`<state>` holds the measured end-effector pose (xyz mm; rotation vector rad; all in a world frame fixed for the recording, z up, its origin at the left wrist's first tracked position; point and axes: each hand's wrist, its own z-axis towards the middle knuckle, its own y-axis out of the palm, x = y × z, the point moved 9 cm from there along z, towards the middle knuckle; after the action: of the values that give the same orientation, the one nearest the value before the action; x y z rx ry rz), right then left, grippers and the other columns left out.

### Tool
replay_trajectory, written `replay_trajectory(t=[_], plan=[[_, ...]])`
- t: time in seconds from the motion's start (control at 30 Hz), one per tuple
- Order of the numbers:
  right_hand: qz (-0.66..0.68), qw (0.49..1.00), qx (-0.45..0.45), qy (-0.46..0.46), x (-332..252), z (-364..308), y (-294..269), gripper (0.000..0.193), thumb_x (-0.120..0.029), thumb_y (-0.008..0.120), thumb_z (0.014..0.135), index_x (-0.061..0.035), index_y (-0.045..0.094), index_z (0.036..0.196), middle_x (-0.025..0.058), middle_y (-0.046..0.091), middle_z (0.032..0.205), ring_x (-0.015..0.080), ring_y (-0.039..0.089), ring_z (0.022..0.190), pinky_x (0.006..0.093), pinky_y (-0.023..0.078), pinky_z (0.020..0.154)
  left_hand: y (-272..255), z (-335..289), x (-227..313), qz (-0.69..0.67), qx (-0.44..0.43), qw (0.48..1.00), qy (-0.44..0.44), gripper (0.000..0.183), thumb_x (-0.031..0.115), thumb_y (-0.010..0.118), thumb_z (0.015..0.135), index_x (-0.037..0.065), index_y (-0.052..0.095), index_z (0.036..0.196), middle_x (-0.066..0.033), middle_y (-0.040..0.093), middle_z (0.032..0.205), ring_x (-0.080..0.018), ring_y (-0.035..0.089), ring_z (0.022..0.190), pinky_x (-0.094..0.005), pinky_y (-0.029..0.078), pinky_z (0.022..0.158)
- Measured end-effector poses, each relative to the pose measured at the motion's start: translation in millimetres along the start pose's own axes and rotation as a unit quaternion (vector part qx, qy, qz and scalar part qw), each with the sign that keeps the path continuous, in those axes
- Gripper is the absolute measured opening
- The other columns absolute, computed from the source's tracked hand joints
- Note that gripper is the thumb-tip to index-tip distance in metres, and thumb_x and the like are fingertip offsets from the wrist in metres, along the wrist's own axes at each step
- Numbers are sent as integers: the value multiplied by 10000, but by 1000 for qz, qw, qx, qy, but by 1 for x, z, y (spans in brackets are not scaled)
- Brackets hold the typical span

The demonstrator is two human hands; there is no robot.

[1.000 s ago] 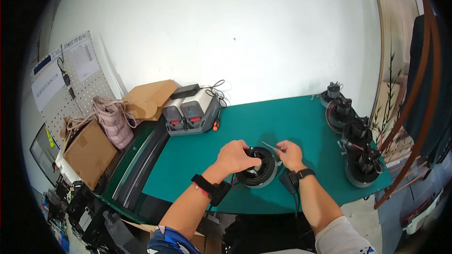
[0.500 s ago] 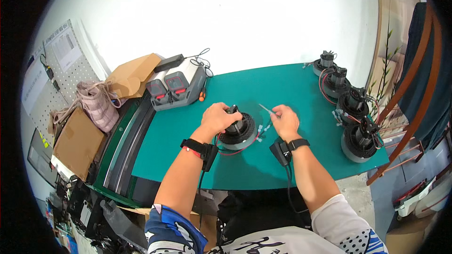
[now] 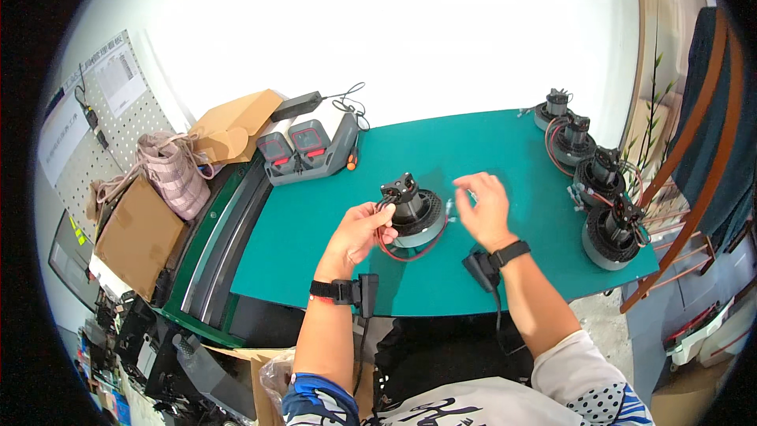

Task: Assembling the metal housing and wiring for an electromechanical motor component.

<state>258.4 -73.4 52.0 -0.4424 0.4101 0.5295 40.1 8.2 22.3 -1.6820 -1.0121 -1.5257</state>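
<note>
A motor (image 3: 426, 226) with a grey round base, a perforated black rim and a black top stands upright on the green mat. My left hand (image 3: 365, 233) is at its left side, thumb and fingers closed on the motor's dark wires (image 3: 385, 203). Round the front of the base curves a red wire (image 3: 412, 258), and pale connectors (image 3: 449, 207) stick out on the right. My right hand (image 3: 486, 207) hovers right of the motor, slightly blurred, thumb and fingers apart with nothing visible between them.
Several similar motors (image 3: 605, 238) with loose wires line the right side of the green tabletop (image 3: 347, 268). At the back left stand a grey case with dark windows (image 3: 307, 146), an orange-tipped tool (image 3: 352, 159) and an opened cardboard box (image 3: 233, 126). A pink woven bag (image 3: 173, 177) sits farther left.
My left hand has slid from the motor's top down to the wires on its left. My right hand has opened, and the thin pale strip it held is no longer visible.
</note>
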Motion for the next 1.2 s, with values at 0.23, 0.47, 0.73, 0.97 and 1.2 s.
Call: replay_trajectory(t=[0.23, 0.47, 0.73, 0.97, 1.2], plan=[[41, 987, -142, -65, -48, -14, 31, 289, -283, 668, 768, -77, 622, 964, 112, 588, 959, 303, 557, 906, 400, 439, 783, 41, 5, -9, -402, -94, 905, -105, 244, 186, 525, 955, -36, 468, 1038, -42, 512, 799, -63, 430, 553, -133, 342, 402], [45, 979, -118, 159, 12, -24, 37, 341, -215, 685, 773, -31, 583, 1041, 133, 601, 968, 301, 581, 967, 413, 459, 847, 64, 1, -18, -468, -47, 879, -78, 225, 101, 506, 946, -53, 503, 1109, -90, 564, 953, -157, 578, 777, -234, 531, 701], [145, 955, -160, 204, 20, -11, 24, 302, -317, 668, 828, -18, 663, 785, 113, 644, 730, 215, 624, 674, 333, 486, 606, 106, 5, -31, -439, -93, 893, 25, 167, 127, 543, 932, 34, 569, 1068, -39, 609, 973, -181, 601, 945, -344, 513, 886], [382, 816, -373, 221, -22, -30, 49, 202, -219, 654, 869, -17, 649, 883, -21, 614, 790, 53, 527, 715, 236, 453, 648, 79, -13, -39, -113, -80, 988, -68, 478, 460, 618, 864, -6, 619, 970, -88, 637, 891, -177, 617, 785, -329, 526, 727], [505, 702, -395, 310, -19, -35, 52, 234, -214, 647, 862, -14, 623, 981, 23, 619, 702, 69, 549, 533, 191, 416, 472, -35, -3, -21, 143, 187, 970, -56, 557, 364, 667, 842, -20, 497, 1207, -148, 550, 1148, -263, 557, 991, -408, 502, 820]])
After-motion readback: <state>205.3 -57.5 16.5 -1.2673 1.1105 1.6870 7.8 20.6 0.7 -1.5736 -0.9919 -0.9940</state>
